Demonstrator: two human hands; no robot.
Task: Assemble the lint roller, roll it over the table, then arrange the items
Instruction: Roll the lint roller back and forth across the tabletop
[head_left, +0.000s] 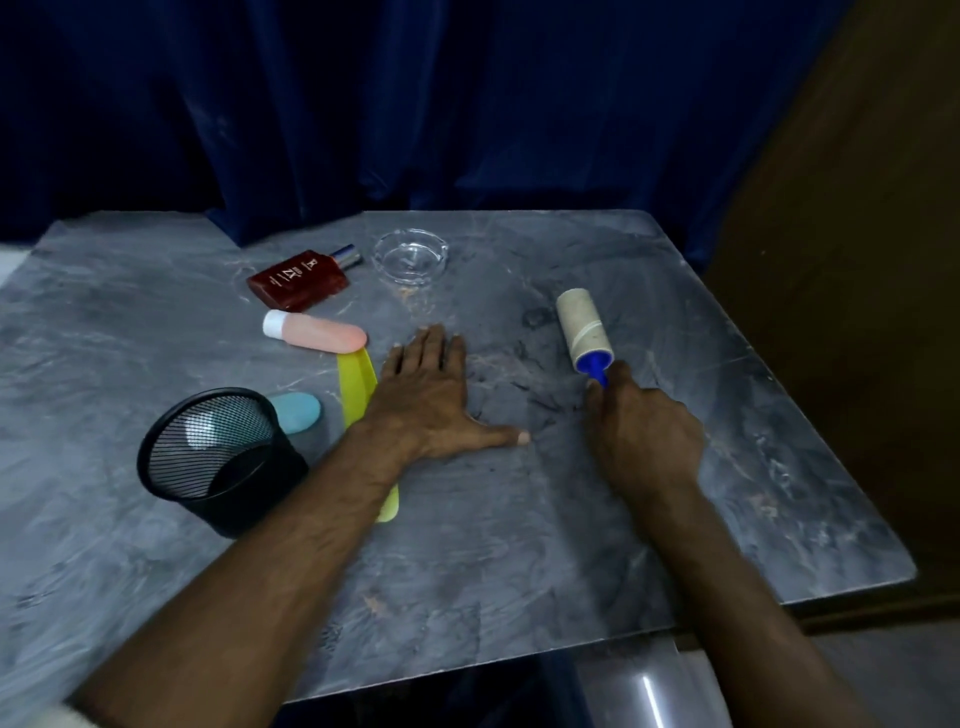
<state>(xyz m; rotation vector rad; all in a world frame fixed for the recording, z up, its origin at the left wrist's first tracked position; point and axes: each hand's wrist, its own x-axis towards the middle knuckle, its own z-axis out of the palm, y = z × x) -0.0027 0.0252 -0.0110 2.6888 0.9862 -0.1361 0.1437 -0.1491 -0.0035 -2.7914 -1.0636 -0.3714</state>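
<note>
Holding the lint roller (585, 332) by its blue handle, my right hand (647, 434) was closed around the grip, roll already seated on the handle and lying on the table (519, 545).

Entry, lint roller: long axis ran from my right hand away and slightly leftward, roll end farthest from me. The paper roll sat beyond my knuckles, to the right of the glass ashtray (411, 257) and nearer to me than it.

Entry, left hand (431, 400): open, palm flat on the table, fingers spread, holding nothing. It lay left of the roller, well apart from it, with a dusty dark-smudged patch between the two.

Entry, remaining items, placed from the roller: all to its left. Red bottle (298, 280) and pink tube (314, 332) beyond my left hand; yellow shoehorn (358, 387) partly under my left forearm; teal oval piece (297, 413) and black mesh cup (218, 457) farther left.

Judgement: my right hand was the working one; I reckoned the stroke should run crosswise to the roll's axis, toward that smudged patch.
</note>
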